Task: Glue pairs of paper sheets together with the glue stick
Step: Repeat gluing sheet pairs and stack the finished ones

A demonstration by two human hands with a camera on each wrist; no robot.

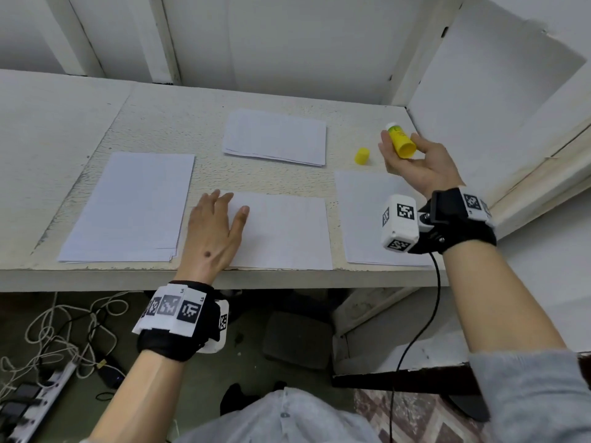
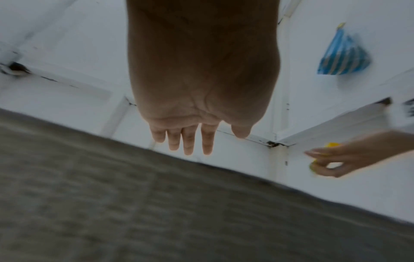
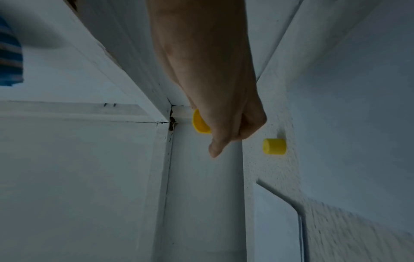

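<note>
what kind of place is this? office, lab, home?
Likely an improvised workroom or data-collection corner, not a proper office: a rough white bench boxed in by painted panel walls, with loose cables and a power strip on the floor beneath.

The glue stick [image 1: 401,141] is bright yellow with a white tip and a patch of green on its label; its loose cap [image 1: 362,156] is the same plain yellow. All the paper sheets [image 1: 281,230] are plain white, and the surface [image 1: 166,123] is off-white with a fine speckled texture. The walls [image 1: 287,36] are white. Both wrist bands [image 1: 174,340] are black and carry white tags printed with black-and-white square-block patterns. The sleeve [image 1: 527,394] is pale grey-blue. A hanging bag [image 2: 345,56] is striped blue and white.
</note>
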